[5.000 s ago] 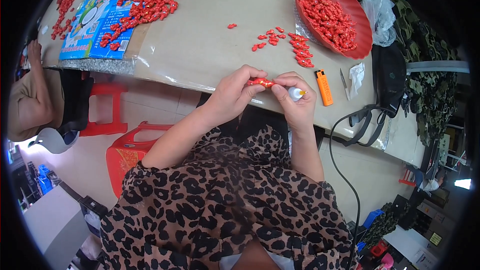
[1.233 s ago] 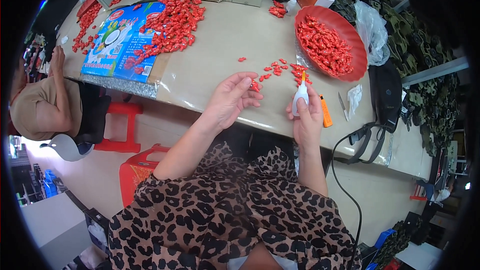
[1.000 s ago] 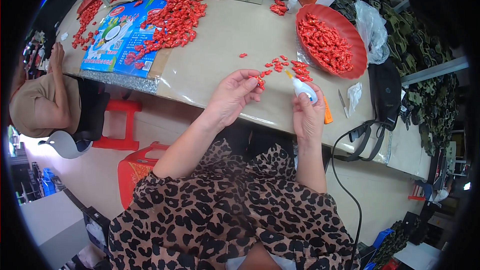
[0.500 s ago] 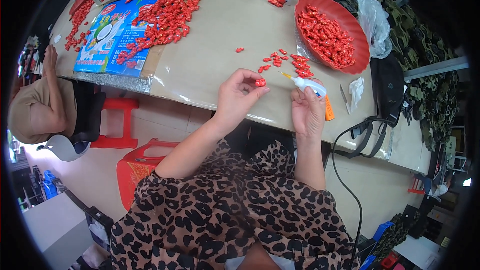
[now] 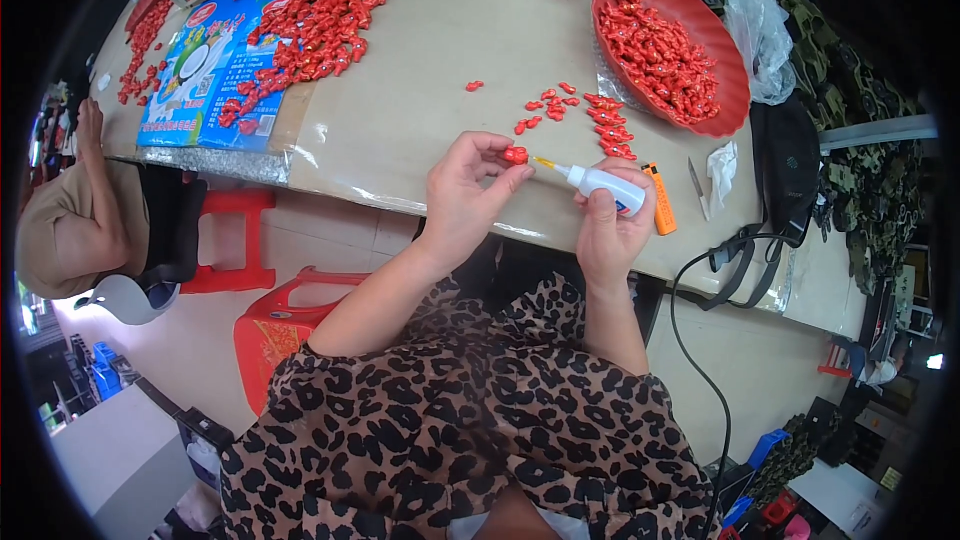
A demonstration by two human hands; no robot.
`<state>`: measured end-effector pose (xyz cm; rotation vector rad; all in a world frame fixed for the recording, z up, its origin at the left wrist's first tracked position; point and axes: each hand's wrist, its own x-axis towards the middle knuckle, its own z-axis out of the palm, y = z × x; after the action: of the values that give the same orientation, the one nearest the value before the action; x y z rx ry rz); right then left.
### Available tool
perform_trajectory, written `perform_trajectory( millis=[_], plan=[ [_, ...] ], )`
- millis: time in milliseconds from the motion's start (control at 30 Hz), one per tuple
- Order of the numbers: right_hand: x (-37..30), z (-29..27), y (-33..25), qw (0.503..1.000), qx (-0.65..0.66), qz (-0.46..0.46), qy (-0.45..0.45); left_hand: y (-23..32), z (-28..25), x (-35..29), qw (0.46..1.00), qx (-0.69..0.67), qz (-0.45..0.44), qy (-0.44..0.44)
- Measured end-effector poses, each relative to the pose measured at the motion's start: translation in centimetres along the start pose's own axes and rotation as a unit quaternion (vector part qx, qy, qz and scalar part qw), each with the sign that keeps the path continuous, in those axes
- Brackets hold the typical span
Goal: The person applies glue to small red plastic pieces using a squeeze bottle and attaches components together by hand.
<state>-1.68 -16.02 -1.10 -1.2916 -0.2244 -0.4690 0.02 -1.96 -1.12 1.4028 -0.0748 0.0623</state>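
We have one small red piece [image 5: 516, 155] pinched between the thumb and fingers of our left hand [image 5: 465, 190], held up over the near side of the table [image 5: 410, 80]. Our right hand [image 5: 612, 235] is wrapped around a white bottle [image 5: 612, 190], thumb pressed on its side, its thin yellow nozzle [image 5: 546, 164] pointing left at the piece; whether the tip touches it, we cannot tell. Just beyond our hands we see a few loose red pieces [image 5: 551, 104] and, beside them, a stacked row of red figures [image 5: 609, 126]. An orange lighter [image 5: 661, 202] lies by our right hand, with a slim knife [image 5: 698, 188] and a crumpled white tissue [image 5: 722, 175] farther right. Behind the row, a red scalloped bowl [image 5: 737, 90] holds many more. Far to our left, a heap of red pieces [image 5: 325, 25] partly covers a blue printed cardboard sheet [image 5: 185, 110].
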Motion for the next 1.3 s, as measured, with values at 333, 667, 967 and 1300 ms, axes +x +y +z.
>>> perform_trajectory(
  millis=[333, 667, 967, 1300],
  plan=[
    [-0.1, 0.2, -0.1, 0.999, -0.040, -0.023, -0.016, -0.4, 0.1, 0.0, 1.000, 0.017, 0.023, -0.007],
    [-0.1, 0.1, 0.0, 0.999, -0.045, -0.019, -0.023, -1.1, 0.1, 0.1, 0.998, 0.020, 0.064, 0.019],
    [-0.2, 0.0, 0.2, 0.997, -0.069, -0.022, -0.015, -1.1, 0.0, 0.0, 0.998, 0.029, 0.061, 0.020],
    [-0.2, -0.1, 0.2, 0.997, -0.075, -0.022, -0.012, -0.8, 0.0, 0.0, 0.998, 0.030, 0.056, 0.024]
  ],
)
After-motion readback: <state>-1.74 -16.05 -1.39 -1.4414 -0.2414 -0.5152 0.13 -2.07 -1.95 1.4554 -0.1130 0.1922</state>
